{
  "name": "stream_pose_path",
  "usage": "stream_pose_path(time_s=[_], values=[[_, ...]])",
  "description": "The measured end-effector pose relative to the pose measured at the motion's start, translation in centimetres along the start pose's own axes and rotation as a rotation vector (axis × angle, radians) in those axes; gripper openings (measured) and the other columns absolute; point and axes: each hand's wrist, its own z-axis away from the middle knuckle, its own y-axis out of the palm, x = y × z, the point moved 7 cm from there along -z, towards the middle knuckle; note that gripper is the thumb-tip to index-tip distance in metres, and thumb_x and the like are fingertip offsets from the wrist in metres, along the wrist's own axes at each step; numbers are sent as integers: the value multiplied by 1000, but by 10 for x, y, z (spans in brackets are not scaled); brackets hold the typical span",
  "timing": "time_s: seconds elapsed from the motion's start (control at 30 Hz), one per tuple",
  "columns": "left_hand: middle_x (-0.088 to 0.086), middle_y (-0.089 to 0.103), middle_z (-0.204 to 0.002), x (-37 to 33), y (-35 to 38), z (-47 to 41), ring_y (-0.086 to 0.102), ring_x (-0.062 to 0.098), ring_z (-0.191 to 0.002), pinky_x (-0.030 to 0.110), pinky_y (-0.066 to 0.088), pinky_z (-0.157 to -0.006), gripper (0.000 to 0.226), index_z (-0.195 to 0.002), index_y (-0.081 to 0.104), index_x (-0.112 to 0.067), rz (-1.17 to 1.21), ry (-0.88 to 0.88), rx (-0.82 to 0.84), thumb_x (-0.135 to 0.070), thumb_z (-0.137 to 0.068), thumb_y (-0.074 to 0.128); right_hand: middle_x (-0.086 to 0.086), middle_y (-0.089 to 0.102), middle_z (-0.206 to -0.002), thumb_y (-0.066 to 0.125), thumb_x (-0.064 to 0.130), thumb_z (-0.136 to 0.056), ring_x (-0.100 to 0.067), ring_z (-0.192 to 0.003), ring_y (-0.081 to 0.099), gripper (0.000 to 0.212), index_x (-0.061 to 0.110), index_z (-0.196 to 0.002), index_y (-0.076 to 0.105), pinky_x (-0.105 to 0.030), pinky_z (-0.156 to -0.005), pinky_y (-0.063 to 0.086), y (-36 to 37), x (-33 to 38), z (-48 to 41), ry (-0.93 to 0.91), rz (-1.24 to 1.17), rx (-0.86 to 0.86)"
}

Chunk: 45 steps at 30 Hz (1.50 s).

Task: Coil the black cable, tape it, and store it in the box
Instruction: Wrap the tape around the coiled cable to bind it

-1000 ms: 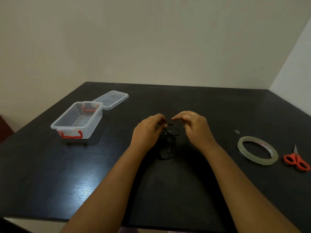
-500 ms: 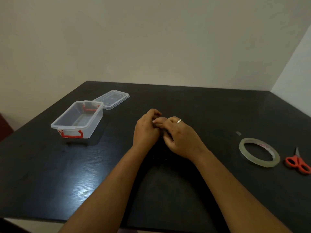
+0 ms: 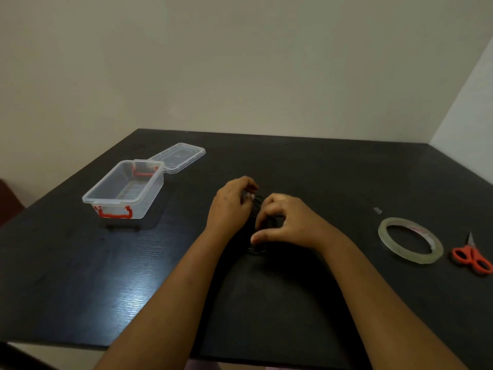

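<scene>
Over dark tabletop [image 3: 333,166], just uncrossed: pinching cable [image 3: 256,251] at 12 o'clock with left hand [image 3: 230,206], clasping 3 o'clock with right hand [image 3: 290,222]; probably taping.

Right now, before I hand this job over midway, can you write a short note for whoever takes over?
Left hand pinches the top of the coiled thin black cable; right hand curls round its side.
Clear plastic box with red latches stands open at left, clear lid behind it. Clear tape roll and red-handled scissors lie at right.
Done: coiling. Tape on the coil: cannot tell.
To do: tape if needed, then put the coil in the box.
</scene>
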Motion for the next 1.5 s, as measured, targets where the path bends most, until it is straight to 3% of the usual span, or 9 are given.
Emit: stream_pose_path(time_s=[0.2,0.3,0.4,0.47,0.57,0.73,1.2,1.33,1.5], values=[[-9,55,-103,1,4,-1,54,6,-89,27,49,-78,12,-102,59,-26,-27,7,87,-22,-92,54,19,43,-114,78,46,-71,-2,-104,49,20,31,-80,68,-26,-87,48,6,-14,-2,86,130,119],[-7,58,-102,3,12,-4,54,10,-94,29,47,-82,15,-104,61,-25,-51,34,151,-27,-93,51,18,42,-115,76,37,-75,-6,-105,49,21,32,-89,60,-28,-89,48,-1,-17,-3,63,104,39],[-8,62,-110,10,20,-6,53,14,-105,37,45,-91,34,-108,63,-27,-112,46,215,-44,-91,40,15,45,-123,66,51,-80,-9,-116,43,19,36,-89,58,-32,-96,44,-4,-23,-4,85,152,-37],[-7,60,-116,14,25,-6,51,16,-111,36,40,-95,37,-112,63,-26,-137,47,255,-44,-93,37,13,51,-116,63,53,-81,-13,-115,44,23,34,-90,54,-34,-93,45,-6,-27,-4,115,194,-103],[-4,59,-118,11,27,-4,47,18,-112,33,37,-94,32,-113,63,-23,-156,60,283,-37,-96,40,9,58,-110,67,46,-80,-13,-114,43,35,32,-106,48,-34,-85,49,-5,-33,-3,178,210,-138],[-3,52,-124,3,24,1,38,16,-115,28,33,-91,29,-116,62,-23,-169,71,331,-37,-94,49,7,59,-123,62,43,-82,-16,-120,44,50,36,-128,44,-38,-92,47,-3,-37,-4,236,240,-109],[-7,48,-124,9,22,2,37,14,-119,30,32,-97,41,-104,63,-35,-83,65,447,-56,-70,72,8,41,-106,61,28,-89,-10,-106,35,25,23,-114,61,-25,-86,37,-8,-46,-8,235,244,-205],[-8,51,-117,5,16,1,46,14,-114,29,38,-95,47,-100,64,-38,24,61,373,-66,-63,64,6,51,-105,61,20,-90,-12,-103,47,14,14,-100,68,-21,-85,37,-17,-44,-9,196,74,-321],[-6,50,-123,-2,11,3,52,8,-108,22,44,-88,53,-112,57,-38,278,-54,313,-64,-66,58,1,66,-84,55,16,-93,-10,-77,62,11,17,-91,66,-16,-62,44,-24,-55,-5,299,-250,-438]])
